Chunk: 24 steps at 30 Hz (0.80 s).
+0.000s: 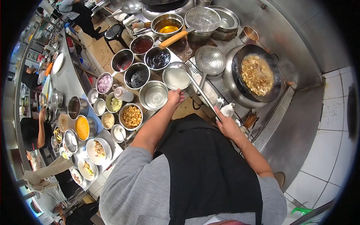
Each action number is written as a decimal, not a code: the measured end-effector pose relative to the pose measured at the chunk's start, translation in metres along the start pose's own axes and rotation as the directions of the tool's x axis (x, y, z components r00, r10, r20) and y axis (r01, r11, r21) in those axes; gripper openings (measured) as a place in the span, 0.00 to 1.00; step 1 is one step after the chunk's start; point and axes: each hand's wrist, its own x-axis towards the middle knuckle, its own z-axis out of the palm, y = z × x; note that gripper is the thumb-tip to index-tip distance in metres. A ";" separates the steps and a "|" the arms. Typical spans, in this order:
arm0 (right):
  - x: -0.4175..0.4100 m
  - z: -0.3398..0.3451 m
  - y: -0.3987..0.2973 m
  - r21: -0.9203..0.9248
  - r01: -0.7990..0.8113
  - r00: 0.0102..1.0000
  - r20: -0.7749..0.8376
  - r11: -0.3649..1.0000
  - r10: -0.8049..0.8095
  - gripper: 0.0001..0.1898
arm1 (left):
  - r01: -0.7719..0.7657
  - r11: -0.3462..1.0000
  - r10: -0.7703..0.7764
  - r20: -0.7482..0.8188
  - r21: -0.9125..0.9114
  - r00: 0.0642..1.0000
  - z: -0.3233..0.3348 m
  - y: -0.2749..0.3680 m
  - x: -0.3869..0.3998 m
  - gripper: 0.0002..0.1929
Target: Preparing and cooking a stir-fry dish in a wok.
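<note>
My right hand (228,126) is closed around the long metal handle of a ladle (199,85). The ladle's bowl lies at the far rim of a steel pot of cloudy whitish liquid (176,78). At that pot's near rim is my left hand (175,98), fingers curled; whether it grips the rim is unclear. Beside it stands a steel pot of clear liquid (153,95). To the right, a black wok (277,87) on a round steel burner ring holds sliced food in brownish liquid (257,75). A perforated skimmer (210,60) rests between pot and wok.
Several pots of dark sauces (137,76) and small seasoning containers (108,120) crowd the left. Farther back are a pot of yellow oil (168,28) and a wire strainer (202,19) with a wooden handle. Bowls of food (97,152) stand far left. Other people work beyond.
</note>
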 end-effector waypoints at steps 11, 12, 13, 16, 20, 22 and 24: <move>-0.025 -0.004 0.008 0.106 -0.009 0.994 0.106 0.994 -0.003 0.39 | -0.018 0.999 0.017 -0.018 -0.034 1.000 0.002 -0.001 0.002 0.13; -0.028 -0.004 0.009 0.110 -0.030 0.991 0.132 0.994 0.015 0.39 | -0.012 0.999 0.012 -0.004 -0.036 1.000 0.001 -0.001 0.003 0.13; -0.030 -0.004 0.009 0.114 -0.050 0.987 0.157 0.992 0.032 0.39 | -0.007 0.999 0.007 0.009 -0.037 1.000 0.000 -0.001 0.003 0.13; -0.034 -0.006 0.009 0.141 -0.062 0.983 0.177 0.988 0.037 0.38 | 0.008 1.000 -0.008 -0.001 -0.019 1.000 -0.002 -0.004 0.005 0.13; -0.038 -0.005 0.010 0.246 0.114 0.992 0.033 0.962 -0.126 0.37 | 0.012 0.999 -0.012 0.003 -0.031 1.000 -0.003 -0.003 0.005 0.13; -0.038 -0.003 0.007 0.211 0.003 0.999 0.031 0.977 -0.010 0.36 | 0.027 1.000 -0.027 -0.009 -0.013 1.000 -0.006 -0.003 0.006 0.13; -0.033 -0.002 0.003 0.156 0.016 1.000 -0.012 0.988 -0.015 0.36 | 0.029 1.000 -0.029 -0.009 -0.002 1.000 -0.001 -0.001 0.000 0.13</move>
